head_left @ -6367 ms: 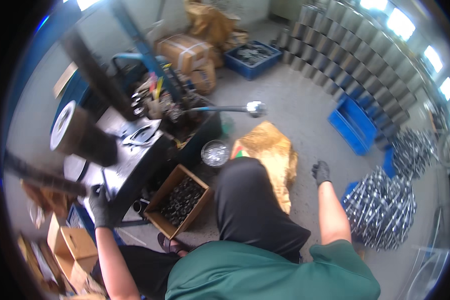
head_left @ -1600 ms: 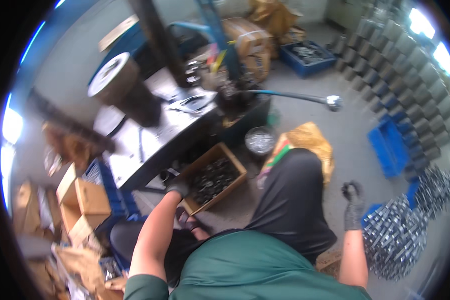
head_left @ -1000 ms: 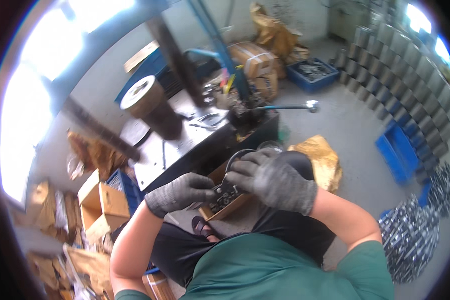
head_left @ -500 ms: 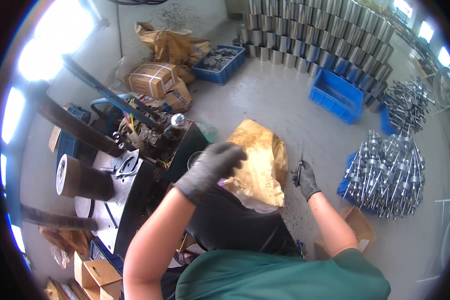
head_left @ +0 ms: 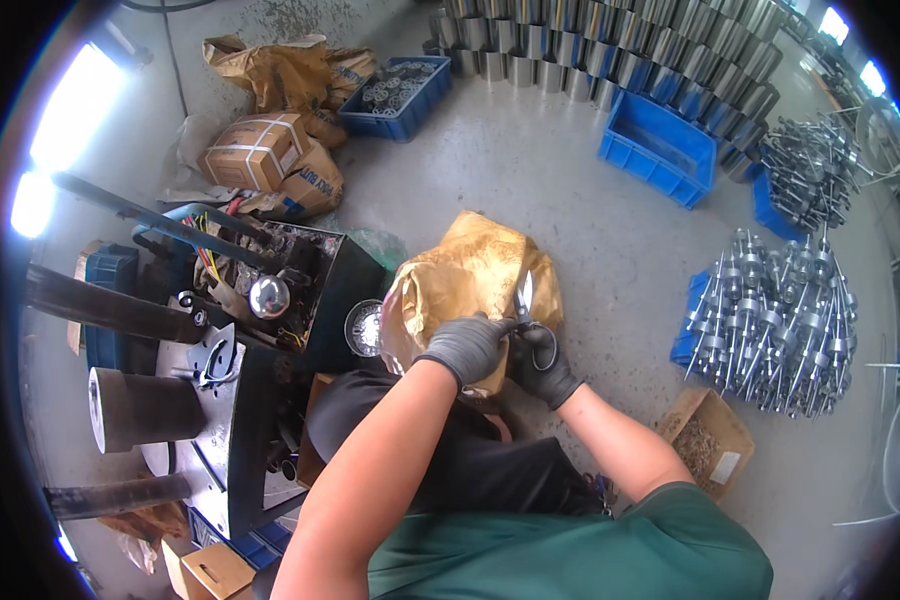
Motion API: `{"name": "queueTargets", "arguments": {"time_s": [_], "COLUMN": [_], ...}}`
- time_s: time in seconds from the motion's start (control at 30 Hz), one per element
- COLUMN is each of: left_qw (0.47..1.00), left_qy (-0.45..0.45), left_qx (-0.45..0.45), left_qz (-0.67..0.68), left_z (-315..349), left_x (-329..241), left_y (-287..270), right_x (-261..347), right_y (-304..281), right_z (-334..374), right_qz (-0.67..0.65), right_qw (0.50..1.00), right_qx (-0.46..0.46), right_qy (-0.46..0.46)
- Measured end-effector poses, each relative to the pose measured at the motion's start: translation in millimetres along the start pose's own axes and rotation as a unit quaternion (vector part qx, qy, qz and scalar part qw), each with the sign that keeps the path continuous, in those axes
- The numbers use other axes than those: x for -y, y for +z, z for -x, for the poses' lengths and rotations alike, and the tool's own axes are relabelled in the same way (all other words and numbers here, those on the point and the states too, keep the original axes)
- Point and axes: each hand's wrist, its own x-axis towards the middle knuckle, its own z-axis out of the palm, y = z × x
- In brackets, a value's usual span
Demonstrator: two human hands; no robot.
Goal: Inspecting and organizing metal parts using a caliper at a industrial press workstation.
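A brown paper bag (head_left: 475, 262) with a stained, crumpled top stands in front of my knees. My left hand (head_left: 467, 348), in a dark grey glove, is closed on the near part of the bag, its fingertips close to the scissors' handles. My right hand (head_left: 547, 372), gloved the same way, grips black-handled scissors (head_left: 526, 297). Their metal blades point away from me and lie over the right side of the bag. Whether the blades touch the paper, I cannot tell.
On the left stands a machine with dark columns (head_left: 150, 405) and a metal bowl (head_left: 363, 328) beside it. A blue crate (head_left: 660, 145) lies ahead, near stacked metal cylinders (head_left: 610, 50). Metal shafts with discs (head_left: 770, 325) stand at right, behind a carton of small bits (head_left: 705, 445).
My right hand has brought the scissors left from beside the bag to over it. My left hand has come down to the right, onto the bag. The view has shifted somewhat.
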Motion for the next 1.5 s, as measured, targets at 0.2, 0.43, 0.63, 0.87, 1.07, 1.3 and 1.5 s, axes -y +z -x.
{"name": "queueTargets", "arguments": {"time_s": [0.2, 0.43, 0.63, 0.87, 1.07, 1.3, 1.5], "left_qw": [0.995, 0.942, 0.786, 0.675, 0.725, 0.811, 0.878], "left_qy": [-0.005, -0.122, -0.107, -0.153, -0.163, -0.167, -0.173], "left_qx": [0.001, -0.255, -0.356, -0.357, -0.343, -0.327, -0.311], "left_qz": [-0.102, 0.180, 0.493, 0.628, 0.575, 0.455, 0.319], "left_z": [-5.3, -0.5, 3.6, -11.8, -15.7, -13.8, -11.2], "left_x": [-22.6, 7.0, 15.4, 19.3, 15.5, 18.2, 15.4], "left_y": [8.4, -21.0, -11.4, -13.0, -18.4, -21.6, -20.3], "right_x": [14.9, 7.6, -26.6, -35.1, -63.7, -56.9, -43.7], "right_y": [-11.0, -71.4, -109.9, -123.0, -138.7, -125.5, -114.8], "right_z": [27.7, 60.3, 75.9, 22.3, -3.6, 24.2, 48.5], "right_qz": [-0.333, -0.209, -0.182, -0.171, 0.198, 0.163, 0.140], "right_qw": [0.931, 0.962, 0.936, 0.961, 0.975, 0.967, 0.981], "right_qx": [0.113, -0.040, -0.120, -0.016, -0.063, -0.101, -0.082], "right_qy": [0.096, 0.169, 0.278, 0.218, 0.077, 0.167, 0.109]}}
